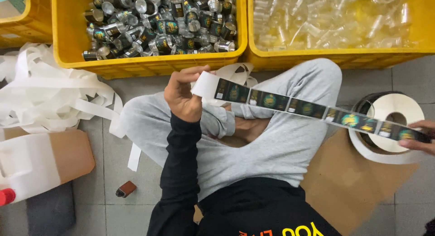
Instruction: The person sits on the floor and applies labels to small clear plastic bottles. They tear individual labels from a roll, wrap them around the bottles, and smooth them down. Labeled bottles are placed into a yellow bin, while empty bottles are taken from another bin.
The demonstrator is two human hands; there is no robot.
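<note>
My left hand (183,93) pinches the white free end of a long sticker strip (290,104) with dark labels bearing round gold and green marks. The strip stretches rightward to a label roll (393,120) standing on a brown cardboard sheet (353,177). My right hand (419,136) holds the strip's far end beside the roll at the frame's right edge. I sit cross-legged in grey trousers and a black long-sleeved top. Straight ahead stands a yellow crate (149,64) with several small labelled jars with silver lids.
A second yellow crate (344,57) on the right holds several clear plastic jars. A heap of white backing paper (50,95) lies at the left. A brown and white jug (41,161) with a red cap lies at lower left. A small brown object (125,189) rests on the tiled floor.
</note>
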